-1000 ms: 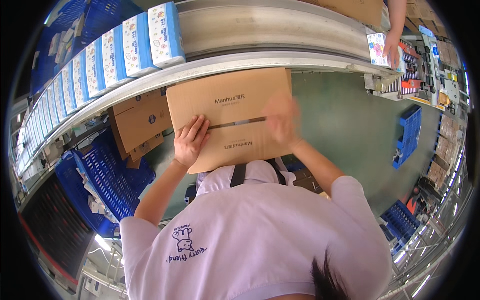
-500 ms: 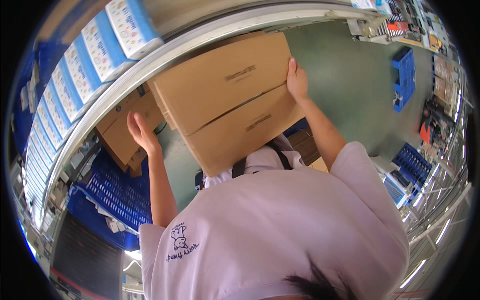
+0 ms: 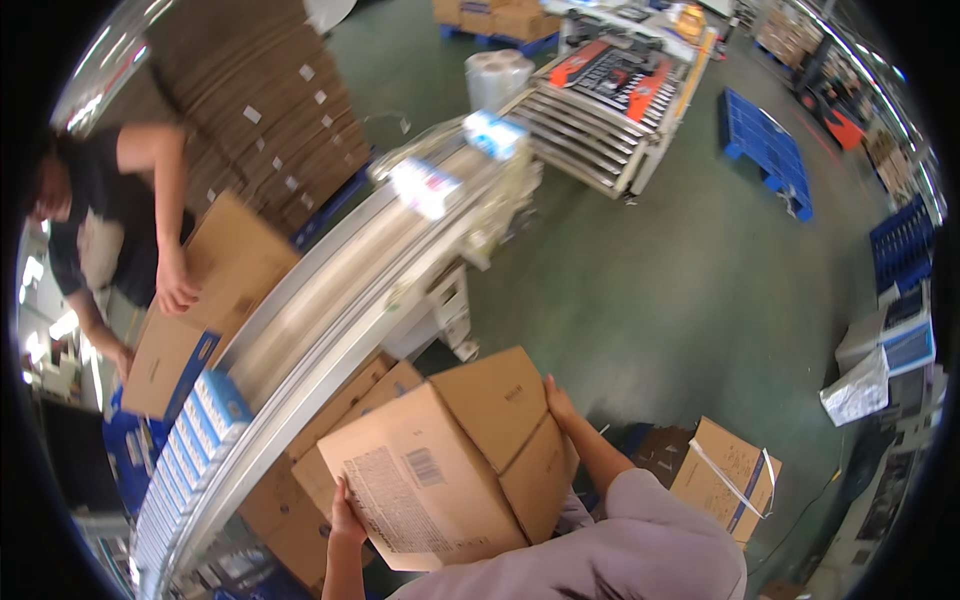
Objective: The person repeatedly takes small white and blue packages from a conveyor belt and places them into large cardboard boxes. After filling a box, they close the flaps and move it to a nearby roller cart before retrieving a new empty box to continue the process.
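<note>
- the carton (image 3: 430, 470) is held at 6 o'clock of the view, in front of the torso and beside the conveyor (image 3: 350, 275); its printed side is tipped into sight, and its seamed flap face is turned toward 2 o'clock.
- the carton is grasped between both hands: the left hand (image 3: 345, 515) is laid against its printed side at the box's 8 o'clock, and the right hand (image 3: 562, 400) is hooked on its edge at 2 o'clock. the grip is probably spread this way so that the weight is shared and tipping is checked.
- the tissue packs (image 3: 205, 420) are lined up at 8 o'clock on the conveyor, presumably so that they can be reached from either side.
- at 9 o'clock another carton (image 3: 225, 260) is handled by a co-worker (image 3: 110, 220) across the conveyor.
- compared with half a second ago, the left hand, then held free in the air, is now set on the carton; the right hand is kept at the edge.
- the carton is turned so that its printed side is shown, and the co-worker and the blue pallet (image 3: 768, 150) at 2 o'clock are seen more fully, the view being swung rightward.
</note>
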